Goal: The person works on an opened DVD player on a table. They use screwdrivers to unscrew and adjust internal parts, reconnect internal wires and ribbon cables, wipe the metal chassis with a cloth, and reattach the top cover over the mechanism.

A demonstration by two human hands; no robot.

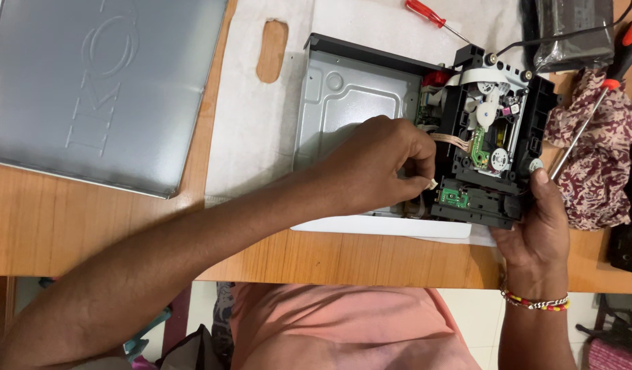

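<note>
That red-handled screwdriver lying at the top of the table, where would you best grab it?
Probably by the red handle of the small screwdriver, coming from above: it lies flat on the white sheet, its thick grip is clear of the black drive unit, and its thin shaft points toward that unit.

Bright, even indoor light, soft shadows only. Mild glare on silver lid (90, 89) and metal chassis (350, 103). Centre sharp; pink shirt (343, 329) at bottom edge slightly soft. No obvious edge distortion.

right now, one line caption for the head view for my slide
Left hand pinches a small connector beside the black disc drive mechanism, steadied by the right hand.
</note>
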